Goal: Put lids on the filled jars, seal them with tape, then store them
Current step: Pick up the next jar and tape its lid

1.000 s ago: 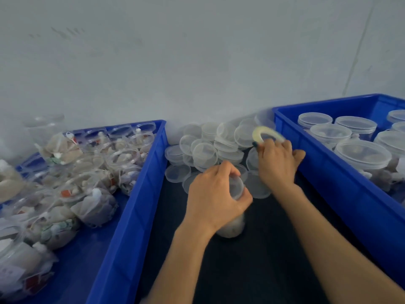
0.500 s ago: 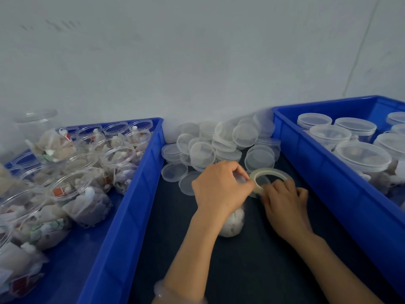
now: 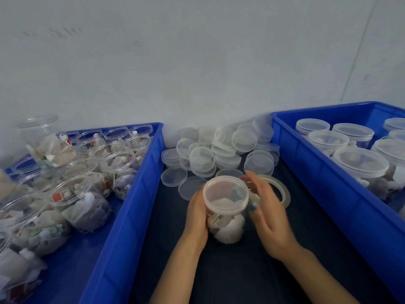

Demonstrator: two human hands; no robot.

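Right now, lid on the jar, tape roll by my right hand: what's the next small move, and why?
Probably bring tape from the tape roll onto the seam under the lid. The lid already sits on the jar, the left hand grips the jar, and the right hand, blurred, is beside the rim with the roll behind it.

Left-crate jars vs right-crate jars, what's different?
Left crate jars are mostly lidless and jumbled, several tilted; right crate jars are lidded and upright. Left contents show red and green bits; right contents look pale. Both are clear plastic, filled, in blue crates.
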